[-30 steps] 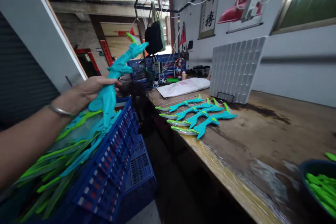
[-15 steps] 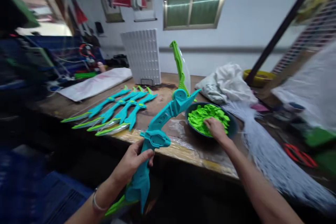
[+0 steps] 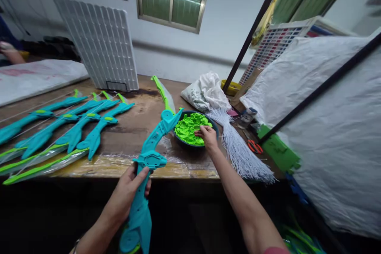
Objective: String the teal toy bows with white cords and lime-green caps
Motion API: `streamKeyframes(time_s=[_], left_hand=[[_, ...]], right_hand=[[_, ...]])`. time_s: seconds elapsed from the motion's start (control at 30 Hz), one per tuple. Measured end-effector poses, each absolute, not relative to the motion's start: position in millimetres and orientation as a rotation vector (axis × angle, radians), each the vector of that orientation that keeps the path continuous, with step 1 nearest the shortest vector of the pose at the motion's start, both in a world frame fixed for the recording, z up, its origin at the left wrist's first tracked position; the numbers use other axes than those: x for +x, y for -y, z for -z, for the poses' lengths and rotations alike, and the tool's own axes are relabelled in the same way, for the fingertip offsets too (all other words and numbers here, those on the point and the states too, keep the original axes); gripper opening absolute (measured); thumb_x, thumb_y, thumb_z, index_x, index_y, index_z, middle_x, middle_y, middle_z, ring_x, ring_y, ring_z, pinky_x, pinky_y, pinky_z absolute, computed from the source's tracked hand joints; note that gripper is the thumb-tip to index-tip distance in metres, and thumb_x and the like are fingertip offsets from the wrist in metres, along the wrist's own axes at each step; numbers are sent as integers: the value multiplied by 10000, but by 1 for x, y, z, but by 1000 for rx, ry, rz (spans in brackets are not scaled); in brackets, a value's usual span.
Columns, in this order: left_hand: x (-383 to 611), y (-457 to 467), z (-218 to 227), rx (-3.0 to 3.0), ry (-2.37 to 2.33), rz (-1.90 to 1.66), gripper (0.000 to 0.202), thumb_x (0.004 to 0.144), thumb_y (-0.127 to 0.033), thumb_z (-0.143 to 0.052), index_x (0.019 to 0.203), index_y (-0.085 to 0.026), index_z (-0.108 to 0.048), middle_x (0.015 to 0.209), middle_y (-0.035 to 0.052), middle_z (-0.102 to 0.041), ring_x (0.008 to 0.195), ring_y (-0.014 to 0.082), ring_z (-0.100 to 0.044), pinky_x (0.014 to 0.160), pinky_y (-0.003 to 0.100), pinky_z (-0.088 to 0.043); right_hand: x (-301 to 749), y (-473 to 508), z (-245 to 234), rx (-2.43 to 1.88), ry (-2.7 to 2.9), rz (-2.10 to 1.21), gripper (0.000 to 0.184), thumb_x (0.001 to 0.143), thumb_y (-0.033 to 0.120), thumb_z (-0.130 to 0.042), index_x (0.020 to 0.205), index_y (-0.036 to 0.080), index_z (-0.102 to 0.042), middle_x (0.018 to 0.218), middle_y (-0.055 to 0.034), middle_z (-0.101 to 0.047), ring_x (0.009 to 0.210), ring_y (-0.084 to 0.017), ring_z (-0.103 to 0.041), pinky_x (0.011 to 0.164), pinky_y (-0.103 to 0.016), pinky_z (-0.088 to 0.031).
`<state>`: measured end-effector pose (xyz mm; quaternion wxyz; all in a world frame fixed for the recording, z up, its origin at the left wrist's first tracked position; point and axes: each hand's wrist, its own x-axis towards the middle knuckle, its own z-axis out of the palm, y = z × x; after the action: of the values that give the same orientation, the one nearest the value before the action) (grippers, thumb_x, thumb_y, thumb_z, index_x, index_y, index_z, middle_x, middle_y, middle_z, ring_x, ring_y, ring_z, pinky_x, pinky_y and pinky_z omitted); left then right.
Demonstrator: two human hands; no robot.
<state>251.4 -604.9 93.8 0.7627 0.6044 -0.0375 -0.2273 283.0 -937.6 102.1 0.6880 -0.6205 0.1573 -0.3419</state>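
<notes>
My left hand [image 3: 126,192] is closed round the grip of a teal toy bow [image 3: 149,158] with a green tip, held upright at the front edge of the wooden table [image 3: 139,123]. My right hand [image 3: 206,135] reaches into a dark bowl [image 3: 212,129] of small bright green plastic pieces [image 3: 187,127], fingers curled down on the pieces; whether it holds one is hidden. Several finished teal and green bows [image 3: 68,127] lie in a row on the table to the left.
A white gridded panel [image 3: 101,43] stands at the back. Right of the bowl lie a bundle of white strings [image 3: 241,147], red scissors [image 3: 254,147], a white cloth bag [image 3: 208,91] and a yellow dish [image 3: 230,86]. Large white sacks [image 3: 327,127] fill the right.
My view swung from the blue crate on the left round to the table. My left hand carried the bow over, and my right hand stays in the green-piece bowl.
</notes>
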Motion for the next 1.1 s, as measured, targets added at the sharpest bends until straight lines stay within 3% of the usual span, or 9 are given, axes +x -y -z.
streamKeyframes(time_s=[0.13, 0.27, 0.37, 0.43, 0.57, 0.67, 0.8, 0.97, 1.1], left_hand=[[255, 614, -90, 1288, 100, 456, 534, 629, -609, -849, 917, -248, -581, 599, -21, -632, 505, 150, -559, 469, 243, -484], [253, 627, -90, 1309, 108, 404, 532, 655, -603, -831, 940, -235, -573, 617, -15, -643, 509, 153, -575, 477, 250, -497], [248, 632, -94, 1304, 117, 425, 505, 687, -588, -814, 958, -227, -586, 624, -9, -643, 510, 152, -571, 470, 246, -489], [245, 631, -97, 1287, 156, 474, 476, 727, -573, -794, 986, -224, -600, 615, -9, -636, 509, 149, -565, 472, 241, -483], [237, 621, -100, 1253, 223, 590, 426, 779, -566, -763, 978, -220, -612, 610, -10, -632, 480, 136, -551, 469, 233, -467], [232, 612, -101, 1254, 242, 687, 417, 809, -577, -733, 961, -211, -602, 615, 1, -640, 495, 146, -576, 470, 235, -478], [227, 607, -104, 1321, 296, 714, 408, 847, -546, -716, 965, -188, -559, 604, -21, -625, 470, 122, -561, 451, 211, -468], [224, 612, -109, 1332, 301, 686, 388, 872, -509, -701, 979, -175, -538, 615, -38, -614, 488, 102, -557, 459, 192, -481], [224, 614, -112, 1337, 348, 703, 363, 889, -482, -687, 996, -168, -540, 622, -42, -604, 503, 96, -554, 464, 184, -478]], right_hand=[[262, 894, -111, -1291, -259, 666, 529, 616, 605, -854, 785, 205, -552, 582, 24, -634, 554, -167, -678, 504, -254, -572], [230, 834, -112, -1273, -190, 619, 419, 774, 555, -788, 853, 185, -609, 847, -47, -750, 635, -164, -712, 598, -288, -623], [205, 799, -109, -1504, -82, 850, 189, 947, 375, -666, 925, 188, -649, 1095, -87, -752, 846, -180, -747, 768, -329, -647], [191, 788, -108, -1803, 136, 1067, 55, 971, 215, -630, 1018, 203, -655, 1172, -96, -735, 1019, -188, -732, 878, -338, -631], [177, 795, -116, -2335, 869, 1234, 254, 977, 87, -541, 1205, 158, -624, 1244, -165, -719, 1272, -253, -635, 1022, -428, -594], [172, 808, -127, -2564, 1232, 1219, 230, 991, 104, -482, 1115, 100, -676, 1225, -180, -727, 1365, -296, -549, 1095, -474, -546], [167, 812, -130, -2659, 1295, 1215, 214, 995, 131, -517, 1091, 94, -704, 1248, -155, -722, 1298, -284, -608, 1047, -435, -571], [162, 793, -117, -2554, 824, 1306, 193, 925, 210, -713, 1094, 123, -683, 1100, -173, -738, 1087, -277, -674, 879, -423, -614], [159, 784, -117, -2448, 560, 1224, 192, 886, 49, -696, 1050, 145, -672, 1039, -147, -725, 980, -249, -661, 812, -409, -614]])
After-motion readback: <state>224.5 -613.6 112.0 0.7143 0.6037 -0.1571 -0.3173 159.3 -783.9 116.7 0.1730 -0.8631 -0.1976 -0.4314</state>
